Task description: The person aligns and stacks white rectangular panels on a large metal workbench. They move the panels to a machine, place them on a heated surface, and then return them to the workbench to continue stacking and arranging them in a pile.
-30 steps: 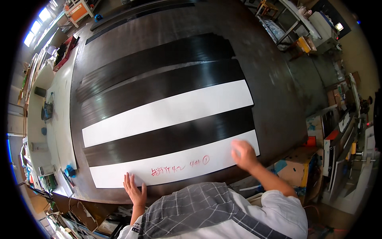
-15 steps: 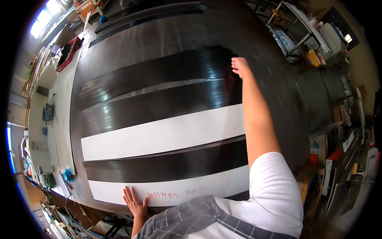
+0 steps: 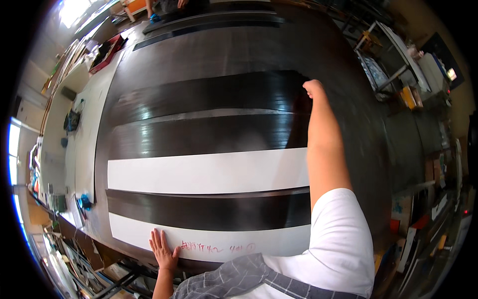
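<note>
The worker's left hand (image 3: 164, 250) lies palm down, fingers slightly spread, on a long white strip with red handwriting (image 3: 214, 237); that strip lies on the worker's side of the landmark, a plain white long flat strip (image 3: 209, 172). The right hand (image 3: 313, 88) is stretched well beyond the landmark, past its right end, its fingers curled at the right end of the farther glossy black strip (image 3: 214, 97). From where I stand I cannot tell whether the fingers pinch that edge or only touch it.

One glossy black strip (image 3: 214, 212) lies between the landmark and the handwritten strip. A second, nearer the landmark than the farther strip, is the broad glossy black strip (image 3: 214, 134) directly beyond it. All lie on a dark, smooth-topped table (image 3: 224, 52), which extends past the landmark's far side.

Left of the landmark stands a pale long work surface (image 3: 87, 149). Far beyond the landmark I note long dark narrow bars (image 3: 214, 18) and, behind them, another person's hand (image 3: 182, 3), partly cut off.
</note>
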The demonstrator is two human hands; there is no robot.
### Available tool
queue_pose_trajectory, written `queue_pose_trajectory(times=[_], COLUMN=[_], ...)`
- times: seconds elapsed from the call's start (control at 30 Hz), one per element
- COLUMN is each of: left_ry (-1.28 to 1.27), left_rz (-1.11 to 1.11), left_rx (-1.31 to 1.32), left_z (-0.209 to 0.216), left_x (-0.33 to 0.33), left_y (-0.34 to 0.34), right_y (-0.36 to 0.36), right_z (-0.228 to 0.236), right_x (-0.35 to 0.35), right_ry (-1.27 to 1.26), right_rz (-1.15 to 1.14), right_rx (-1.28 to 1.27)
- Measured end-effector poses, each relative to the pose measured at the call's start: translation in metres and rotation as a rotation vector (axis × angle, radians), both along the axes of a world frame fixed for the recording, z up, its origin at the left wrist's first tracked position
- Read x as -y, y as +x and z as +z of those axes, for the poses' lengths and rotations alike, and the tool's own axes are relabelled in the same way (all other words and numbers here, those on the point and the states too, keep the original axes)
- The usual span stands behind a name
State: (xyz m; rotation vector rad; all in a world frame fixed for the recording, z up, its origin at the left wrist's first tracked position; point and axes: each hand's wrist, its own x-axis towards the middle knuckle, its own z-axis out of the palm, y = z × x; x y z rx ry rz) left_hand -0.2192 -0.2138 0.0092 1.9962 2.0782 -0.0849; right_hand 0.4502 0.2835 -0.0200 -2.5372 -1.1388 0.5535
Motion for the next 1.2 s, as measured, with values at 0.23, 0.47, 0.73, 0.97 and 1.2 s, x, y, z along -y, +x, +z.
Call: queue_pose_trajectory(times=[0.23,0.47,0.73,0.97,1.2], left_ry=[0.037,0.440,-0.206,-0.223,-0.118], left_rz=[0.060,0.101,0.595,0.714,0.766], left_rx=[0.065,0.662,1.894,2.161,2.424], left_z=[0.012,0.014,0.008,-0.008,0.038], left_x=[-0.005,-0.071,-0.159,-0.183,-0.170], left_y=[0.008,0.079,0.156,0.182,0.164], right_y=[-0.016,-0.169,-0.208,-0.196,-0.100], right_z=[0.057,0.161,0.119,0.126,0.119], right_x=[0.046,0.251,0.435,0.505,0.504], right_ry=[0.049,0.442,0.527,0.622,0.358], right_rz=[0.298,0.492,0.416,0.271,0.200], right_rx=[0.246,-0.110,-0.605,-0.242,-0.171])
